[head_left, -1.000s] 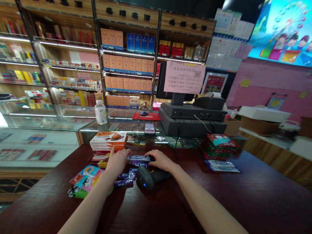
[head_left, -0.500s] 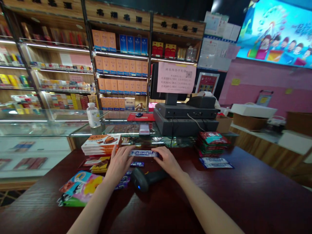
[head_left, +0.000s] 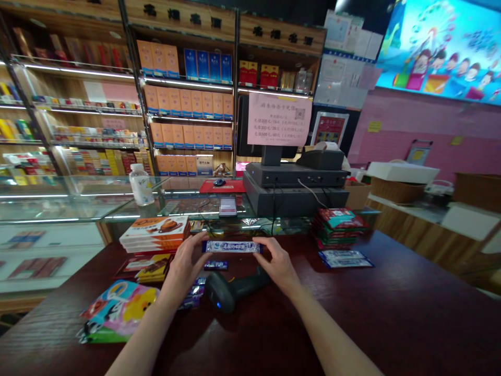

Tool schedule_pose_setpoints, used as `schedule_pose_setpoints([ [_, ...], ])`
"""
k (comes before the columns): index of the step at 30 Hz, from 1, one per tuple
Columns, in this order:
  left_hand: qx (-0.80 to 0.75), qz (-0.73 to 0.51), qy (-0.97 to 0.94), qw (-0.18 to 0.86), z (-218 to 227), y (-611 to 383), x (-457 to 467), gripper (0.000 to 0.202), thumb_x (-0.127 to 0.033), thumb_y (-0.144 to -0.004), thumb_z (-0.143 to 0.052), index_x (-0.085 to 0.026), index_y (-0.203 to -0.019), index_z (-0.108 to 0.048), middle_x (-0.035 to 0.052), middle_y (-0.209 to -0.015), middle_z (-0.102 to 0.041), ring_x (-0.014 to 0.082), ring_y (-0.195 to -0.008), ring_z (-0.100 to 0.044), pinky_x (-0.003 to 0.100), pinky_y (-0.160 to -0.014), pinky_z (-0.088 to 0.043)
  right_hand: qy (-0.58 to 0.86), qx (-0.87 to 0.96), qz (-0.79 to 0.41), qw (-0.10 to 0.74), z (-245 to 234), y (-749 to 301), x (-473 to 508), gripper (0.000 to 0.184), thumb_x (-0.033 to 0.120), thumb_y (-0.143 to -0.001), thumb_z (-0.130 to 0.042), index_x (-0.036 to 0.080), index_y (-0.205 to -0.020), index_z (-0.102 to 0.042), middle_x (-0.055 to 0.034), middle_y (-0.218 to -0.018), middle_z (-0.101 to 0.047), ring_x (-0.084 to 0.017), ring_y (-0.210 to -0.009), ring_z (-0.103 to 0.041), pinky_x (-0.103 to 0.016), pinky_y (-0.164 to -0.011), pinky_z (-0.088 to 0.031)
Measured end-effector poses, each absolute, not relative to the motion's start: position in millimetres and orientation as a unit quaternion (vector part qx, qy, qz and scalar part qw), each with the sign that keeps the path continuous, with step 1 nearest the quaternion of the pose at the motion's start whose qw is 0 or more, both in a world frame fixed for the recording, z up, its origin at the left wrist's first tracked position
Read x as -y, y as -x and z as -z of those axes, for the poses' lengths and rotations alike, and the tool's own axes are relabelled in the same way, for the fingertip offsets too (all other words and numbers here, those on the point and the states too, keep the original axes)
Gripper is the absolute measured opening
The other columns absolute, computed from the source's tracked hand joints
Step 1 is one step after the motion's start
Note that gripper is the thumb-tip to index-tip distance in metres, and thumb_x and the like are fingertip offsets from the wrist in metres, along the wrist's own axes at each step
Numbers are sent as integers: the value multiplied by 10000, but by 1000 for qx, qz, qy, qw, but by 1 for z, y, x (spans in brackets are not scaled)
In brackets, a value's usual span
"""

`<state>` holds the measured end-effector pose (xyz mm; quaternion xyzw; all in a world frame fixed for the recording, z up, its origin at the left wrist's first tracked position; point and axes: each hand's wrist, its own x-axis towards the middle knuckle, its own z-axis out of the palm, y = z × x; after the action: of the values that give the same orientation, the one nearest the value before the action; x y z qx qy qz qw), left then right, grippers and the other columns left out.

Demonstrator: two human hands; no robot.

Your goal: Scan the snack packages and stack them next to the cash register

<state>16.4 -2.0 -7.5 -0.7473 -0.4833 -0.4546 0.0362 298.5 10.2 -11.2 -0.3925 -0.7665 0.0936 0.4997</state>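
A long blue and white candy bar (head_left: 231, 246) is held level above the dark wooden counter (head_left: 391, 318), one end pinched in my left hand (head_left: 183, 269), the other in my right hand (head_left: 276, 263). Just below them a black handheld barcode scanner (head_left: 230, 290) lies on the counter with a blue light on its head. More blue wrapped bars (head_left: 216, 265) lie under and beside my left hand.
Orange snack boxes (head_left: 154, 233) are stacked at the left, colourful packets (head_left: 117, 310) nearer me. Red and green packs (head_left: 338, 227) and blue sachets (head_left: 344, 258) lie at the right. A register with screen (head_left: 293, 185) stands behind; a water bottle (head_left: 141, 184) sits on the glass case.
Both hands have lifted the blue candy bar off the pile on the counter and now hold it higher, stretched between them. The view has shifted slightly.
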Motion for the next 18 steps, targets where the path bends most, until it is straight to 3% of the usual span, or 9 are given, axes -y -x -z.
schedule_pose_setpoints([
  [5, 481, 432, 761, 61, 5, -14, 6, 371, -373, -970, -510, -290, -1332, -508, 19, -1331, -659, 211, -1354, -516, 382, -1158, -411, 376, 762, -98, 519, 11, -301, -10, 189, 190, -907, -607, 256, -1080, -647, -67, -1179, -700, -228, -1137, -645, -395, -1024, -505],
  [9, 441, 440, 779, 70, -3, -17, 11, 249, -348, -995, -478, -257, -1192, -600, 22, -1214, -716, 177, -1190, -634, 397, -1181, -376, 374, 745, -105, 543, 10, -300, -10, 121, 246, -940, -592, 238, -1026, -675, -81, -1161, -710, -227, -1109, -663, -383, -1005, -510],
  [13, 443, 475, 756, 74, 0, -20, 9, 257, -409, -985, -493, -231, -1074, -656, 30, -1029, -752, 184, -1032, -686, 355, -1029, -502, 393, 718, -138, 558, 11, -297, -10, 171, 328, -952, -585, 237, -1036, -703, -70, -1072, -733, -227, -1019, -692, -356, -895, -549],
  [18, 473, 490, 731, 32, 5, -23, 7, 280, -448, -972, -511, -235, -1063, -668, 19, -997, -751, 177, -934, -699, 302, -888, -535, 418, 656, -251, 576, 14, -293, -11, 254, 365, -908, -620, 218, -1099, -700, -18, -797, -712, -177, -708, -700, -291, -686, -564],
])
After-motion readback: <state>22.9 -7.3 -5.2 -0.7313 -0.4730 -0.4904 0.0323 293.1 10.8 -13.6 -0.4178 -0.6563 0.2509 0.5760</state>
